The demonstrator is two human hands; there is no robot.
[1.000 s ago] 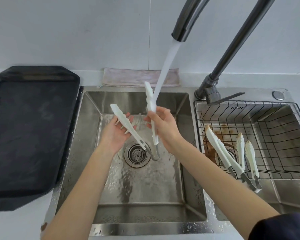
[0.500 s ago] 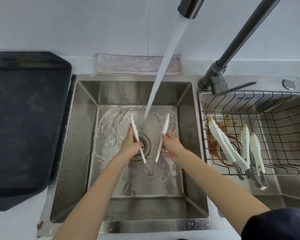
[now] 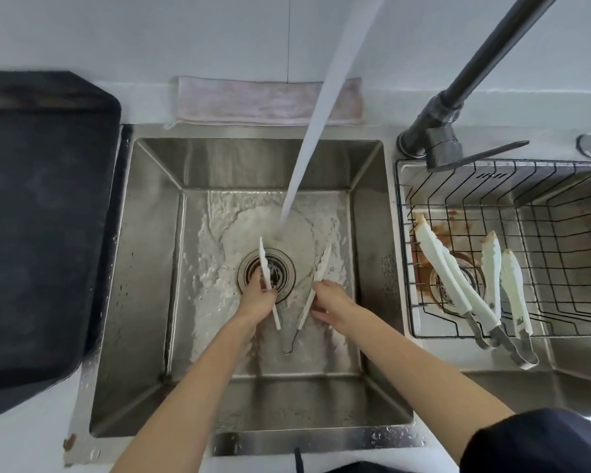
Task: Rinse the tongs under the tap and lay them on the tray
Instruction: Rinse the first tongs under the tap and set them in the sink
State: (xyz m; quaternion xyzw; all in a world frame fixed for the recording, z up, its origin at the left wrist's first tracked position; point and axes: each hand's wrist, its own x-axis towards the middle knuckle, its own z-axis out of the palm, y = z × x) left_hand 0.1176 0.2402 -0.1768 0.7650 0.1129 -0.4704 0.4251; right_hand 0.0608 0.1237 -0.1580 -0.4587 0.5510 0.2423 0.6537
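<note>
A pair of white tongs [image 3: 321, 268] is held low in the steel sink [image 3: 151, 268], spread open in a V with the metal hinge pointing toward me. My left hand [image 3: 258, 298] grips the left arm of the tongs, over the drain. My right hand [image 3: 331, 302] grips the right arm. Water from the dark tap [image 3: 458, 87] falls in a stream [image 3: 307, 148] that lands between the two tips. The black tray [image 3: 41, 233] lies on the counter left of the sink, with nothing on it.
Two more white tongs [image 3: 458, 288] with brown-stained tips lie in a black wire basket [image 3: 560, 206] in the right basin. A folded pinkish cloth [image 3: 253, 100] lies behind the sink. The tap lever [image 3: 485, 153] juts right over the basket.
Both hands have lowered the tongs from up in the stream to near the sink floor by the drain. The tongs' arms now point away from me, spread apart.
</note>
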